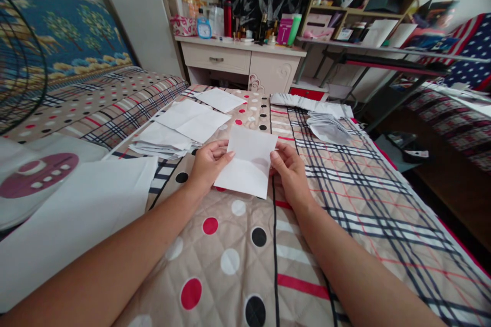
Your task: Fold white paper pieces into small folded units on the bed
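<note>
Between my two hands is a white sheet of paper (pixel 249 161) with a crease across its middle, held just above the patterned bedspread. My left hand (pixel 212 159) grips its left edge, thumb on top and fingers behind. At the right edge, my right hand (pixel 288 166) pinches the paper the same way. A pile of white papers (pixel 164 138) lies beyond my left hand, with loose sheets spread on it. To the right, past my right hand, sits a stack of small folded papers (pixel 329 127).
A large white sheet (pixel 88 209) and a white machine with a purple panel (pixel 40 173) are at the left. A black wire fan guard (pixel 23 61) stands at the far left. Behind the bed is a white dresser (pixel 215 56) with a blue clock (pixel 204 28).
</note>
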`<state>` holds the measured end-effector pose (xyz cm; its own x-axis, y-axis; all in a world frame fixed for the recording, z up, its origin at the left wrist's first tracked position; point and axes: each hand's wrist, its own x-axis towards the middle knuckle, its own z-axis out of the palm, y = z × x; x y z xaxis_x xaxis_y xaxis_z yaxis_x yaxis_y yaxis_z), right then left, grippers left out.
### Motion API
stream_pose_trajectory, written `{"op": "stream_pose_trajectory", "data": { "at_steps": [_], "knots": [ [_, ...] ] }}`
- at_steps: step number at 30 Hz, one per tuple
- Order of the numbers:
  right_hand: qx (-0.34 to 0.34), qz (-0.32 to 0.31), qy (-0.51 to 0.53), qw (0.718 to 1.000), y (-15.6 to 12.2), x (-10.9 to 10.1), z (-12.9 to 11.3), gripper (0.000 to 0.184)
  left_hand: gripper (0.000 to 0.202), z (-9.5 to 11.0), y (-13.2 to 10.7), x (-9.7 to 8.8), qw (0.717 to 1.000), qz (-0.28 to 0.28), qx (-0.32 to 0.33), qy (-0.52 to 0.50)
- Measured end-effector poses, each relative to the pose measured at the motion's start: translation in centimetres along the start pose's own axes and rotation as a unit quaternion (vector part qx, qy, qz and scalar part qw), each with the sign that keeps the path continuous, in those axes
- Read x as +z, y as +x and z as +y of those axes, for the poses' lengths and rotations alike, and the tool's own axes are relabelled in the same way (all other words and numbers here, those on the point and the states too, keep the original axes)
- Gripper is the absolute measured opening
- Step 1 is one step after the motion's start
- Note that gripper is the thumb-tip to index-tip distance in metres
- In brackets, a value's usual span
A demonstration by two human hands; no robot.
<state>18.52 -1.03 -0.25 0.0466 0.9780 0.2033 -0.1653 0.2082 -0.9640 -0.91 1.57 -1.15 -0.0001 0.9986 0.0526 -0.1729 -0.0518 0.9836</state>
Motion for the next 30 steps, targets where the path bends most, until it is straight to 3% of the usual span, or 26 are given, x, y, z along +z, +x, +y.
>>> {"op": "stream_pose_trajectory", "data": {
  "at_steps": [5,9,18,28,30],
  "knots": [
    [-0.003,0.051,-0.047,0.998,0.5,-0.3,0.9,0.02,0.055,0.3,-0.2,0.2,1.0,-0.015,0.014,0.002],
    [-0.001,0.09,-0.051,0.995,0.6,-0.6,1.1,0.02,0.063,0.6,-0.2,0.3,0.999,-0.038,0.012,-0.032],
    [0.05,0.107,-0.031,0.992,0.5,-0.7,1.0,0.02,0.056,0.6,-0.4,0.4,0.997,-0.062,0.019,-0.035],
    [0.033,0.086,-0.085,0.992,0.8,-1.1,1.3,0.02,0.038,-0.1,-0.2,0.1,0.997,-0.055,-0.001,-0.059],
    [0.02,0.101,-0.1,0.99,0.8,-1.1,1.2,0.019,0.036,-0.1,-0.2,0.1,0.998,-0.045,0.024,-0.04]
  ]
}}
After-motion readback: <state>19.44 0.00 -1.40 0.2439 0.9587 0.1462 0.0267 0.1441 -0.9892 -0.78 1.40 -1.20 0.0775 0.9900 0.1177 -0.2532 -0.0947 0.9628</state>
